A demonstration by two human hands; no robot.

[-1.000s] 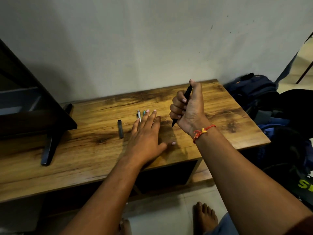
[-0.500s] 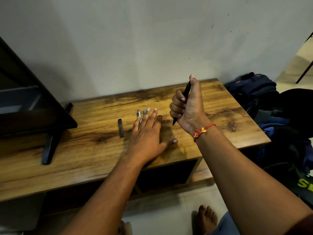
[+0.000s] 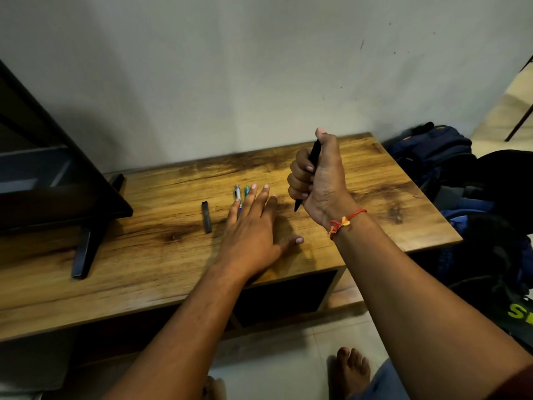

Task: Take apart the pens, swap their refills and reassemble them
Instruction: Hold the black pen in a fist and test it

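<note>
My right hand (image 3: 317,180) is raised above the wooden table (image 3: 161,255) and grips a black pen (image 3: 313,154) upright in its fist, tip down, thumb over the top end. My left hand (image 3: 253,229) lies flat with straight fingers over the table. Its fingertips partly cover a white pen (image 3: 237,193) and a teal pen (image 3: 247,190), of which only the far ends show. A black pen cap (image 3: 206,217) lies loose on the wood left of that hand.
A dark monitor with its stand foot (image 3: 86,249) occupies the table's left end. Dark backpacks (image 3: 432,151) pile up on the floor to the right. The wall runs behind the table. My bare foot (image 3: 350,370) is on the tiled floor below.
Barely anything differs. My right hand has risen slightly with the black pen. My left hand stays flat over the pens.
</note>
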